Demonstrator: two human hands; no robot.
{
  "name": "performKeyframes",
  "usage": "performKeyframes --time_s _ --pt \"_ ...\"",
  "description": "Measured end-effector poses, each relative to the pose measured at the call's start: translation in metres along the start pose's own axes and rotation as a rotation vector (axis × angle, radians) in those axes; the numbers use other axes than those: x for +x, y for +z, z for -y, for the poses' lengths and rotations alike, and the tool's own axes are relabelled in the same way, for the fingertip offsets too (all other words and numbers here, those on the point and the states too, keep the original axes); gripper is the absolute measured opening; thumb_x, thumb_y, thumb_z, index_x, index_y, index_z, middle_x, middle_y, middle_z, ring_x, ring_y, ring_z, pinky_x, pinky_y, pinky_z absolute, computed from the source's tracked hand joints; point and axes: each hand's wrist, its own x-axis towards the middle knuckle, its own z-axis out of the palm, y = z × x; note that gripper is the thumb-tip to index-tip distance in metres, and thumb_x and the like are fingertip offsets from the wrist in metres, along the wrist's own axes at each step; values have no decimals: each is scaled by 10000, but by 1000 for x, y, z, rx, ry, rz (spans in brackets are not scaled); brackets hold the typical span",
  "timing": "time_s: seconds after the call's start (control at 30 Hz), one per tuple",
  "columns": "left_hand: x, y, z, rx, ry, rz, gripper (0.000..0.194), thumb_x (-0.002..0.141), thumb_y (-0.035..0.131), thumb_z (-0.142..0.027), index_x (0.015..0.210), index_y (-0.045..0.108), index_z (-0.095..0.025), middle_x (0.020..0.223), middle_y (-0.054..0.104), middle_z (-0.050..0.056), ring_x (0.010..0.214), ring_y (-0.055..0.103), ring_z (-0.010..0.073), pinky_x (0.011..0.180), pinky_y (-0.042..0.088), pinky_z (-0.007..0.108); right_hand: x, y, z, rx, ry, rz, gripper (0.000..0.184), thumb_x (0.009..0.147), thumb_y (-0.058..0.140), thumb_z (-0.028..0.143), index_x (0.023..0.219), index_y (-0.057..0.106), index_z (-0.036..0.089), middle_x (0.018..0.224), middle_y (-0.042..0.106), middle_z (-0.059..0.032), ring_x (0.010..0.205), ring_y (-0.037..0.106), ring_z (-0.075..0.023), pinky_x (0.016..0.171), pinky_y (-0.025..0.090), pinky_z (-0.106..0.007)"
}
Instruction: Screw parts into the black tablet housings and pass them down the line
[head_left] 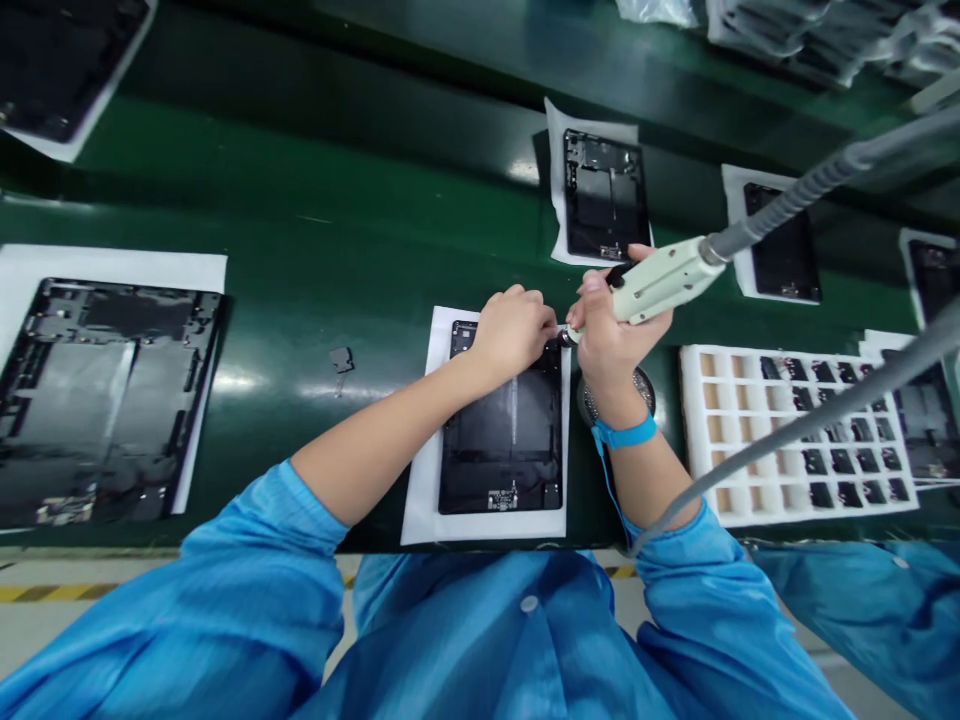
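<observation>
An opened black tablet (pixel 480 450) lies on a white foam sheet (pixel 427 490) in front of me. My left hand (pixel 511 328) is over its upper part, fingers curled and pinched at the upper right corner. Whatever those fingers hold, if anything, is hidden. My right hand (pixel 609 345), a blue wrist strap (pixel 630 433) below it, grips a pale electric screwdriver (pixel 664 283). The driver lies tilted, its tip end at that same corner, close to my left fingertips. Partly behind my right wrist is a round metal dish (pixel 643 388). A small black part with wires (pixel 341 358) lies left of the tablet.
A grey cable (pixel 795 400) crosses the right side. A white foam tray (pixel 701 480) holds several small black parts. Other opened tablets lie on foam sheets: one large at left (pixel 97 400), one at the back (pixel 606 195), more at right. A blue sleeve (pixel 870 600) shows at lower right.
</observation>
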Motion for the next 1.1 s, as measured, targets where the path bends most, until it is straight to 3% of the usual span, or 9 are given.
performKeyframes --time_s 0.1,0.23,0.37,0.7,0.9,1.0,1.1 --pt "0 0 1 -13 -17 0 178 1073 768 -231 959 903 -219 1013 773 127 1080 658 341 881 486 462 7 -16 12 -1 -14 -22 616 1005 784 707 1445 547 346 969 707 29 498 574 -103 524 613 -341" --pt "1 5 5 -60 1 -38 177 1075 783 -251 949 906 -237 1023 776 115 1103 653 338 904 498 470 11 -57 27 -68 -132 -173 448 1031 805 585 1364 581 387 880 640 58 463 499 -113 502 593 -357" --pt "1 9 8 -100 7 -66 196 1077 777 -263 928 904 -251 1008 769 107 1105 644 335 923 512 478 6 -79 24 -189 -147 -184 460 1065 755 607 1419 570 379 941 706 21 475 476 -111 479 550 -348" --pt "0 8 10 -165 -13 -69 168 1055 810 -252 910 896 -254 987 749 98 1113 643 338 971 492 489 -2 -72 6 -96 -117 -182 519 1004 811 635 1392 578 379 958 714 41 449 473 -84 426 487 -297" --pt "0 9 11 -144 7 -75 193 1069 783 -263 912 896 -250 971 749 102 1097 635 336 945 503 488 -6 -74 -3 -183 -118 -158 536 1030 734 695 1442 527 420 953 643 32 477 484 -114 472 553 -352" --pt "0 8 10 -132 7 -73 186 1068 781 -255 927 903 -248 984 764 104 1099 643 333 945 517 486 -6 -75 2 -194 -123 -158 519 1034 749 666 1446 543 426 964 646 30 503 507 -127 513 575 -370" --pt "2 8 10 -127 3 -54 182 1067 784 -247 940 914 -243 979 775 103 1088 655 325 950 534 481 0 -72 17 -145 -146 -165 475 1044 784 578 1433 574 404 980 677 32 486 483 -104 491 522 -325"
